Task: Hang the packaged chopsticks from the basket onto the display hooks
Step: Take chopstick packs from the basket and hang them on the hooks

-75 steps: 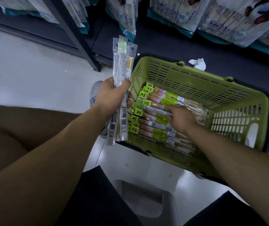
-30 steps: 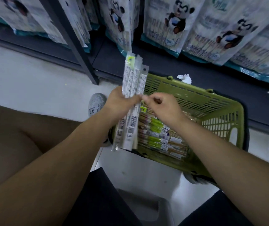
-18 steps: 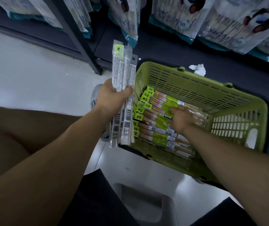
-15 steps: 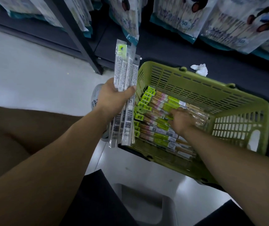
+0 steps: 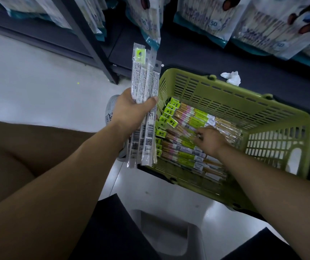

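Several held packs [image 5: 143, 77]: chopstick packs fanned upright at centre-left of the frame, just left of the basket [image 5: 216, 92].
Left hand [image 5: 131, 111]: thumb and fingers clamped round the fan's middle.
Right hand [image 5: 210, 140]: down inside the basket, fingers bent onto the loose packs [image 5: 185, 117]; whether it pinches one, I cannot tell.
Basket spot: on the floor, centre-right.
Top edge: large bags [image 5: 206, 17] hanging.
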`<state>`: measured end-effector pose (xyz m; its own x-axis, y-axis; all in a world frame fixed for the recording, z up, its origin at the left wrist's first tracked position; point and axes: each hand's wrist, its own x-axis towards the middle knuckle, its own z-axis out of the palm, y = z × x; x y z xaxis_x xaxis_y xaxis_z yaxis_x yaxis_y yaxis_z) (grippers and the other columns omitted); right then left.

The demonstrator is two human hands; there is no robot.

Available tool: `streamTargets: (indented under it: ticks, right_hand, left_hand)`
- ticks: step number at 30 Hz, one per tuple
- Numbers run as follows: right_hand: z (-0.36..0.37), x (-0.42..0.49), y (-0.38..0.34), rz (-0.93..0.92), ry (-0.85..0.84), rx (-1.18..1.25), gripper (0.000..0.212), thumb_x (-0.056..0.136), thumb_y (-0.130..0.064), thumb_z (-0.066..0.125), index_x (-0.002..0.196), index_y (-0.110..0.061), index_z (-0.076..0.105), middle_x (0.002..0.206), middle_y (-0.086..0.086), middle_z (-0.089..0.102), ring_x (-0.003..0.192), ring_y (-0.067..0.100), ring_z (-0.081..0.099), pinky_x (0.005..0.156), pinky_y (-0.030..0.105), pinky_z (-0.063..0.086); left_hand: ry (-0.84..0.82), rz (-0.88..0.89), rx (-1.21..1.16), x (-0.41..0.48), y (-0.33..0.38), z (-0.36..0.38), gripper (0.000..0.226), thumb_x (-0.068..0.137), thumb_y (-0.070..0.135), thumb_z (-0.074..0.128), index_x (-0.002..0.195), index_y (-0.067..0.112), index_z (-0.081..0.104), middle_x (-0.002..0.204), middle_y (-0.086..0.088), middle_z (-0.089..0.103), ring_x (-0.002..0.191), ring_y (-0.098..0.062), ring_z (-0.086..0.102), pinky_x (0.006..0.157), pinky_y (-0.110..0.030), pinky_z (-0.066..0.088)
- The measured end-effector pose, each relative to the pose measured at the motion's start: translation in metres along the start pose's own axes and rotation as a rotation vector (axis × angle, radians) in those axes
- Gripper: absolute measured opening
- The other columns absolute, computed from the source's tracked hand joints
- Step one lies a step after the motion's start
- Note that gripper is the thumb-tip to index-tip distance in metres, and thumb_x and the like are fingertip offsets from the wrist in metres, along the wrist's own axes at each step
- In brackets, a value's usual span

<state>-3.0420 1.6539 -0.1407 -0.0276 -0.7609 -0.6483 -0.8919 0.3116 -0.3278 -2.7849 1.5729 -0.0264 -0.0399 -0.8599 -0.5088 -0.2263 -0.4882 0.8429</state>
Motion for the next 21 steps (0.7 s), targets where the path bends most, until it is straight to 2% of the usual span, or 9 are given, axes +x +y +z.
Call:
streamTargets:
  ticks: [4,7,12,14,17,21]
  right_hand:
    - [-0.001,0.001,-0.004,0.037,-0.061,-0.017,0.053,0.095,-0.04,0.07,0.14,-0.017,0.056,0.134,0.016,0.058,0.116,0.034,0.059,0.093,0.037,0.051]
    - [-0.001,0.001,-0.007,0.034,-0.024,-0.07,0.035,0.092,-0.041,0.073,0.115,-0.016,0.063,0.118,0.013,0.063,0.103,0.031,0.059,0.082,0.035,0.051]
    - [0.0,-0.002,-0.009,0.027,0.016,-0.022,0.026,0.091,-0.035,0.075,0.085,-0.02,0.056,0.098,0.009,0.061,0.096,0.03,0.058,0.074,0.033,0.047]
    - [-0.002,-0.002,-0.009,0.057,0.046,0.059,0.025,0.092,-0.034,0.074,0.083,-0.022,0.055,0.09,0.006,0.062,0.088,0.028,0.059,0.068,0.033,0.045]
    - [-0.013,-0.004,-0.01,0.081,0.153,0.209,0.023,0.092,-0.032,0.075,0.083,-0.022,0.056,0.082,0.002,0.062,0.078,0.025,0.059,0.067,0.034,0.048]
    - [-0.035,-0.015,-0.024,0.046,0.251,0.585,0.024,0.086,-0.028,0.082,0.078,-0.021,0.06,0.07,-0.007,0.062,0.061,0.007,0.058,0.051,0.021,0.04]
  left_hand:
    - [0.009,0.004,-0.014,0.001,-0.001,0.0,0.034,0.078,0.042,0.083,0.106,0.027,0.071,0.101,0.001,0.081,0.093,-0.027,0.078,0.087,-0.058,0.061]
    - [0.009,0.009,-0.008,0.001,-0.001,0.001,0.035,0.078,0.042,0.083,0.108,0.027,0.071,0.102,0.003,0.08,0.094,-0.024,0.078,0.087,-0.056,0.061]
    - [0.004,0.018,-0.009,-0.001,0.001,0.001,0.033,0.079,0.041,0.082,0.107,0.027,0.072,0.101,0.002,0.081,0.093,-0.025,0.079,0.087,-0.056,0.061]
    - [-0.003,0.021,-0.014,-0.002,0.002,0.001,0.029,0.081,0.039,0.081,0.106,0.027,0.072,0.1,0.001,0.081,0.091,-0.025,0.079,0.086,-0.056,0.061]
    - [-0.015,0.005,-0.036,-0.006,0.003,-0.001,0.032,0.081,0.038,0.082,0.109,0.026,0.071,0.104,-0.002,0.08,0.096,-0.028,0.078,0.089,-0.058,0.06]
    - [-0.039,-0.035,-0.076,-0.011,0.007,-0.002,0.028,0.085,0.031,0.083,0.108,0.018,0.074,0.103,-0.008,0.08,0.097,-0.034,0.077,0.092,-0.06,0.059]
